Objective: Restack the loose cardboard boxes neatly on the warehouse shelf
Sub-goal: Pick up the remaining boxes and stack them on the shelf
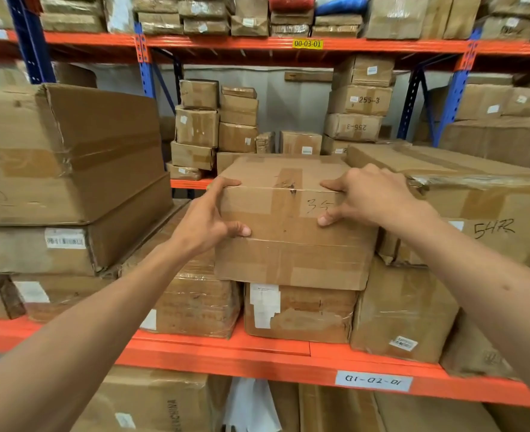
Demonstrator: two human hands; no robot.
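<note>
Cardboard fills the bay, and we read it from the left: a tall slumped stack (pixel 67 157) leans beside a gap, then our left hand (pixel 209 218) grips the near left corner of the middle box (pixel 288 226), fingers spread, forefinger on top, thumb on the front face. That box sits on a smaller labelled carton (pixel 299 313) above the orange shelf beam (pixel 226 353), overhanging it a little. Our right hand (pixel 371 196) clamps the near right corner likewise, hard against the long flat box (pixel 481 213). Both hands are equally near; we judge any squaring push runs straight back.
</note>
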